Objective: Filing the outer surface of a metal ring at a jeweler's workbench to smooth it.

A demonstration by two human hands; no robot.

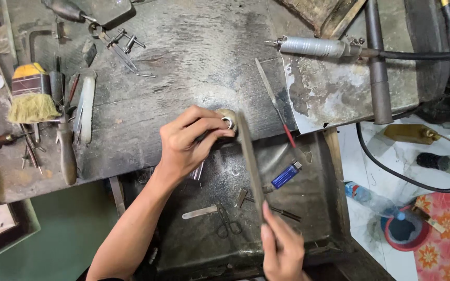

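1. My right hand [282, 250], nearest me, grips the lower end of a long flat file [249, 161].
2. My left hand [188, 139] pinches a small silver ring [228, 123] against the file, at the workbench [194, 47] edge.
3. A blue lighter [286, 175] lies in the tray below.

Shiny metal ring [228, 123], dull metal file [250, 161], worn rough wood bench [194, 57].

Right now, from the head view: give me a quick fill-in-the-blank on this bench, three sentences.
1. The left hand pinches a small metal ____ against the workbench edge.
2. The right hand holds a long flat ____ by its lower end.
3. The lighter in the tray is ____ in colour.

Missing words: ring; file; blue
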